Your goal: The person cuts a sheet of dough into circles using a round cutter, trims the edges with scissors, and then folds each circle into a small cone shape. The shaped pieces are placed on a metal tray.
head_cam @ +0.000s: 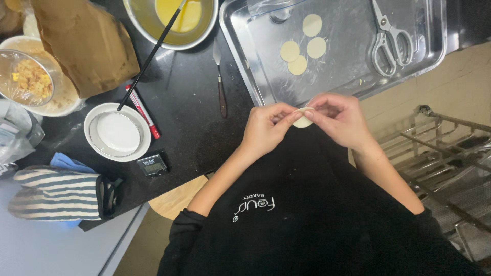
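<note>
Both my hands meet over the edge of the black counter, pinching one small pale dough round (303,120) between their fingertips. My left hand (265,128) grips its left side, my right hand (338,118) its top and right side. Just beyond them a steel tray (245,61) holds several more pale dough rounds (303,45) and a pair of scissors (387,38).
A steel bowl of yellow liquid (174,18) with a black utensil stands at the back. A small palette knife (220,82), a red marker (143,112), a white dish (117,132), a small digital timer (153,164) and a striped oven mitt (59,197) lie left. A wire rack (445,148) is right.
</note>
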The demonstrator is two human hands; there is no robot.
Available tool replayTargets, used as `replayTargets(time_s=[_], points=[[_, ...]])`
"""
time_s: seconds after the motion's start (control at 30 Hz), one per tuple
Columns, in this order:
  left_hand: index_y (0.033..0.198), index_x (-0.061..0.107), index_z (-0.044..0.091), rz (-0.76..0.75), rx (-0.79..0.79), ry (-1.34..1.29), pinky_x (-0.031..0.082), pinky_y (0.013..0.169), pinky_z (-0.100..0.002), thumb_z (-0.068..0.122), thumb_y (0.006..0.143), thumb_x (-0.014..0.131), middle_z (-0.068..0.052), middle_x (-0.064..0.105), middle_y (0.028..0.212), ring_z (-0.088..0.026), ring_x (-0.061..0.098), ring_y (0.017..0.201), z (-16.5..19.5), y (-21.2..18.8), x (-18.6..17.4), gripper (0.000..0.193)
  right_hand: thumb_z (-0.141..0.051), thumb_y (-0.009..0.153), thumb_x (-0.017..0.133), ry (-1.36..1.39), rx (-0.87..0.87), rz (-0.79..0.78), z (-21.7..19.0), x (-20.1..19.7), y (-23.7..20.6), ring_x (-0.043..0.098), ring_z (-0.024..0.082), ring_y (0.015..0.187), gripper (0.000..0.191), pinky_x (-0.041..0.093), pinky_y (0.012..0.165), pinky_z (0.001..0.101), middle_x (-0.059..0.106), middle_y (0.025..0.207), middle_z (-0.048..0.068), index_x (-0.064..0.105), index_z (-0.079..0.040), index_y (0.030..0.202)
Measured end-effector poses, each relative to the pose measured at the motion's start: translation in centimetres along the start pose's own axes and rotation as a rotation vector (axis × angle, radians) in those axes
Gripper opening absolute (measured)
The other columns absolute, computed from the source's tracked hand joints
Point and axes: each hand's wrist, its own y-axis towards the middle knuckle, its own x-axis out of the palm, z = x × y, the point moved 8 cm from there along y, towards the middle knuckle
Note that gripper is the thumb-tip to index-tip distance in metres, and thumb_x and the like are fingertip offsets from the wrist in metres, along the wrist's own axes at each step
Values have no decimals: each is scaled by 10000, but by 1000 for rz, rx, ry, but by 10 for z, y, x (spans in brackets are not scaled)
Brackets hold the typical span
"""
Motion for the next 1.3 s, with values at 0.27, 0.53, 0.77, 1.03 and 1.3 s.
replayTargets(time_s=[0.27, 0.53, 0.77, 1.03, 1.3], points=[[1157, 703, 9, 89, 171, 385, 569, 700, -347, 147, 896, 718, -130, 732, 953, -243, 714, 751, -22, 42, -11, 295, -64, 1020, 726, 51, -25, 296, 55, -88, 50, 709, 119, 901, 151, 590, 813, 254, 748, 1052, 87, 710, 35, 1133], [1099, 660, 32, 17, 558, 1008, 537, 899, -425, 7, 780, 642, -124, 626, 1214, -328, 609, 1084, -33, 118, 9, 320, -63, 931, 763, -626, -157, 450, 48, -104, 56, 707, 198, 939, 424, 562, 745, 305, 695, 1192, 184, 622, 63, 1309], [1004, 686, 17, 49, 429, 881, 545, 816, -427, 86, 944, 679, -126, 686, 984, -332, 670, 930, -45, 134, -4, 92, -89, 981, 736, -365, -54, 407, 45, -44, 66, 711, 125, 886, 153, 570, 789, 262, 756, 1023, 113, 743, 13, 1095], [1138, 707, -59, 35, 14, -448, 597, 852, -259, 93, 1007, 674, -96, 745, 1030, -126, 729, 939, -17, 60, 5, 204, 44, 927, 777, -418, -463, 324, -82, -2, 26, 719, 179, 1011, 154, 583, 896, 284, 727, 1092, 141, 730, 41, 1074], [1102, 727, -9, 13, 209, -92, 641, 869, -258, 37, 986, 700, -92, 765, 1026, -128, 755, 958, 77, 7, -21, 128, 48, 943, 758, -563, -488, 154, -144, 28, -3, 753, 211, 984, 144, 590, 863, 273, 755, 1096, 154, 743, 22, 1083]])
